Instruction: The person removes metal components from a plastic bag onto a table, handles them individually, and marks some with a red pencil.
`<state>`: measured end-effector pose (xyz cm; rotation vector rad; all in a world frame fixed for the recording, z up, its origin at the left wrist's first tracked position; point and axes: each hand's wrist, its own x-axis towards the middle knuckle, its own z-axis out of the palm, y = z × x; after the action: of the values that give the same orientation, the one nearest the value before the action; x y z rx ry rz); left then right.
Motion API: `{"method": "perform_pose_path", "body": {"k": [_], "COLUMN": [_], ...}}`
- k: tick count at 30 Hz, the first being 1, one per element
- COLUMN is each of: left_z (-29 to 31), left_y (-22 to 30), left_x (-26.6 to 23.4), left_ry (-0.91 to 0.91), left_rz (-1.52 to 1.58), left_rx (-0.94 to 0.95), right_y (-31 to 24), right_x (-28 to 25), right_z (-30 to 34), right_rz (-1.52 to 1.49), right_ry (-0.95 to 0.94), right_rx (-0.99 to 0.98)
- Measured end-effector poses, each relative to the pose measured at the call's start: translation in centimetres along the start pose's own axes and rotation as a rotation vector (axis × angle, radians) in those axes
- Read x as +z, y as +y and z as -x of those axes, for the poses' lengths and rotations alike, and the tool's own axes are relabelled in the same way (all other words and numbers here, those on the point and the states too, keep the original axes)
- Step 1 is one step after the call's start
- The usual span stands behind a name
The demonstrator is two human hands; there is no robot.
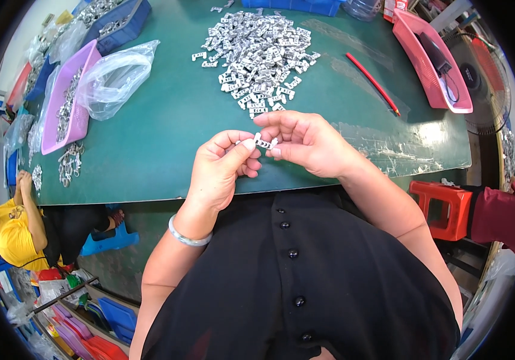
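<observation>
Silver-grey part (264,143): pinched at one end by the left hand (217,163), short of the pile (260,57). Right hand (312,144) half-curled at the other end; contact unclear. Caution: a slack left pinch could drop it.

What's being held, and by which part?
Small notched silver-grey metal piece: left hand pinches its left end; right hand at its right end, grip unclear.

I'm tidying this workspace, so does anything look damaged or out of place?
The green tabletop looks damaged: pale scratches mark its near right portion, breaking up the green. Two small metal parts also lie loose, left of the main pile, perhaps just strays.
</observation>
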<state>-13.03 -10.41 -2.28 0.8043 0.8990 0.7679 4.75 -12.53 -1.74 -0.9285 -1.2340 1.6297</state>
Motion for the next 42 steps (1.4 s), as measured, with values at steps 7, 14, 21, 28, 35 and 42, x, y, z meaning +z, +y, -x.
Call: {"method": "perform_pose_path", "body": {"k": [7, 14, 21, 28, 35, 42], "left_z": [-0.06, 0.06, 0.17, 0.17, 0.21, 0.33], "left_y": [-0.48, -0.47, -0.39, -0.44, -0.47, -0.52], "left_x": [-0.35, -0.30, -0.28, -0.39, -0.45, -0.49], "left_ry": [-0.005, 0.021, 0.014, 0.000, -0.001, 0.003], "left_rz": [0.104, 0.121, 0.125, 0.132, 0.140, 0.130], "left_rx": [0.029, 0.004, 0.004, -0.003, -0.016, 0.010], "right_y": [0.18, 0.21, -0.03, 0.08, 0.21, 0.19], "right_x": [-0.06, -0.03, 0.16, 0.21, 0.19, 0.36], "right_z": [0.00, 0.00, -0.03, -0.05, 0.01, 0.14], "right_rz": [-0.111, -0.111, -0.089, -0.087, -0.097, -0.081], "right_ry": [0.026, 0.073, 0.107, 0.132, 0.142, 0.144], "right_rx": [-0.009, 0.035, 0.040, 0.047, 0.050, 0.005]}}
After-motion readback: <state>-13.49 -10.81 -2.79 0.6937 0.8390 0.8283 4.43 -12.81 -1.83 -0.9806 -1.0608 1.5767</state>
